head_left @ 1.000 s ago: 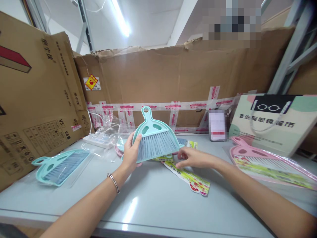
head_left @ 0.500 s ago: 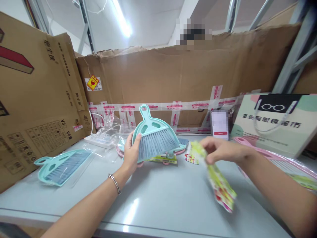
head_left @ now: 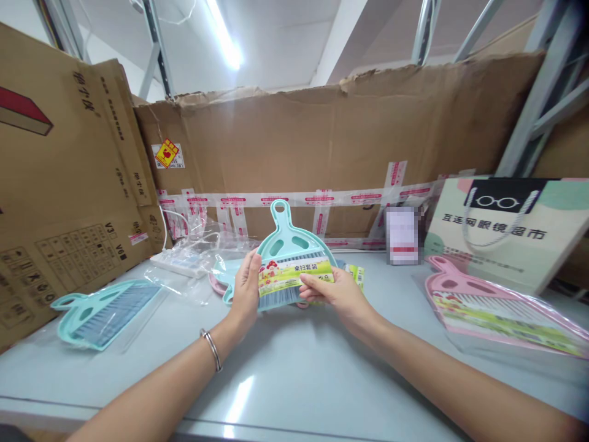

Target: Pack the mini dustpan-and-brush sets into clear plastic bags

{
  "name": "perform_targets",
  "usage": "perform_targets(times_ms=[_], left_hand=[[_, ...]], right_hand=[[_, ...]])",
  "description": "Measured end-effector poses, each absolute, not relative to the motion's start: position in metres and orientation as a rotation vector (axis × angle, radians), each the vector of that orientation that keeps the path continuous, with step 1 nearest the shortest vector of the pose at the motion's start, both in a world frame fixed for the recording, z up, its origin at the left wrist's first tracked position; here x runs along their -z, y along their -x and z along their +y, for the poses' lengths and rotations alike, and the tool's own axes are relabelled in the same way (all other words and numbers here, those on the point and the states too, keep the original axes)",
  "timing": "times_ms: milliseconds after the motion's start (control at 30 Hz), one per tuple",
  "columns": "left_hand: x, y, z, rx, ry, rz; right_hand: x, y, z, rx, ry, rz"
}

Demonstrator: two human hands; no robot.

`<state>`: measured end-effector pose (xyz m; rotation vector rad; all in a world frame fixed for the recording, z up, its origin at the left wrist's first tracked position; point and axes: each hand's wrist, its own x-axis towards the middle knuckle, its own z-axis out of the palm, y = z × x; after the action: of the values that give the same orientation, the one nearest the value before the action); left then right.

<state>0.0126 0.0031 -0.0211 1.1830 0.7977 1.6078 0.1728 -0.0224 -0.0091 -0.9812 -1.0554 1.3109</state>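
Note:
My left hand [head_left: 247, 287] grips the left edge of a teal mini dustpan with a grey-bristled brush in it [head_left: 288, 242], held tilted up above the table. My right hand [head_left: 335, 290] pinches a colourful paper label card [head_left: 294, 273] and holds it flat across the bristles. Both hands meet at the set, thumbs on top. A silver bracelet sits on my left wrist.
A bagged teal dustpan set [head_left: 103, 311] lies at the left, a bagged pink one [head_left: 488, 307] at the right. Clear plastic bags [head_left: 197, 258], more label cards and dustpans lie behind my hands. Cardboard walls [head_left: 322, 141] surround the grey table [head_left: 285, 374]. A paper bag [head_left: 506, 224] leans at right.
My right hand picked a label card off the table, lifted it, and brought it left onto the brush bristles. The left hand kept holding the teal set.

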Motion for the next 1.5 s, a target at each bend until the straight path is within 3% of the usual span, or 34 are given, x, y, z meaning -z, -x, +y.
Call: perform_targets(times_ms=[533, 767, 1033, 1200, 1267, 1400, 1500], left_hand=[[0.016, -0.013, -0.002, -1.736, -1.308, 0.972], [0.013, -0.023, -0.015, -1.712, -1.255, 0.883], [0.012, -0.020, -0.010, -1.534, -1.582, 0.890], [-0.019, 0.039, 0.022, -1.752, -1.955, 1.376], [-0.022, 0.057, 0.038, -1.532, -2.148, 1.742], [-0.012, 0.058, 0.060, -0.567, -2.397, 2.195], [-0.003, 0.049, 0.068, -0.257, -2.347, 2.364]], right_hand=[[0.024, -0.167, -0.028, -1.071, 1.014, -0.970], [0.026, -0.154, -0.036, -1.433, 0.733, -0.851], [0.022, -0.164, -0.033, -1.454, 0.705, -0.676], [0.012, -0.180, -0.021, -1.325, 0.678, -0.555], [0.009, -0.186, -0.017, -1.294, 0.679, -0.519], [0.008, -0.191, -0.014, -1.272, 0.683, -0.524], [0.011, -0.190, -0.015, -1.301, 0.688, -0.530]])
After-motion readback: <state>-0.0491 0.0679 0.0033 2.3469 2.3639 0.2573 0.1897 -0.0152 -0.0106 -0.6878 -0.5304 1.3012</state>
